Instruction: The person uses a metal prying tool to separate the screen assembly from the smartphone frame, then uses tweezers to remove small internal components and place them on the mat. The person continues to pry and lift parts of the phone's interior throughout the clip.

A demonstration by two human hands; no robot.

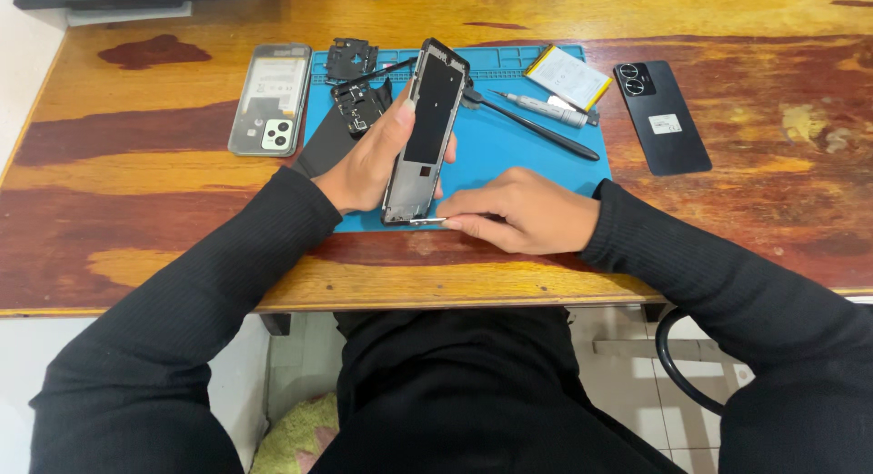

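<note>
Both forearms, in ribbed black sleeves, reach in from the near edge of the surface, a varnished wooden top with a streaked red and yellow grain. The right hand lies low and knuckles up on the near edge of the blue mat, its fingertips pinched on a small silvery piece at the bottom end of the phone frame. The left hand is clamped round the frame's left side, thumb across its face, holding it tilted upright with its lower end at the mat's near edge. The frame is a long, thin metal rectangle with a matt black inner panel.

Farther along the mat, which is soft-looking with moulded compartments at its far edge, lie a slim black tool, a silver-handled screwdriver, a flat battery pouch and dark angular circuit parts. Off the mat's left edge lies a pale green phone shell with a camera cluster; off its right edge lies a glossy black back cover.
</note>
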